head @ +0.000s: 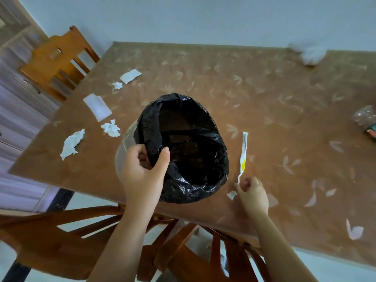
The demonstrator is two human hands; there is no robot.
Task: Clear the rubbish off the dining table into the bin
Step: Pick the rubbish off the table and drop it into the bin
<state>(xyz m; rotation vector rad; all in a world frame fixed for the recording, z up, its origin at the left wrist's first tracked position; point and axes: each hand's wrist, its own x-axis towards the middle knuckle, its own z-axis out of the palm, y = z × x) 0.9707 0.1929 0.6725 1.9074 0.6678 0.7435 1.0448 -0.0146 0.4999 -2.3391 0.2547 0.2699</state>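
- Rubbish lies scattered on the brown leaf-patterned table (264,94), most of it left of the bin (124,145).
- The bin, lined with a black bag (183,180), is over the near-middle of the table with its open mouth facing up. Whether its base rests on the tabletop cannot be told.
- The left hand (142,171) grips the bin's near-left rim, thumb inside the bag and fingers curled round the outside.
- The right hand (253,195) has its fingers curled and pinches the near end of a long, thin white-and-yellow wrapper (244,151), which lies just right of the bin.
- A small paper scrap (232,194) sits just beside that hand, on its left.
- Left of the bin lie three crumpled tissues (71,144) and two flat white papers (97,106).
- A blurred white wad (310,54) sits at the far edge, and a clear plastic packet (365,118) at the right edge.
- Wooden chairs (55,62) stand at the far-left corner and along the near side.
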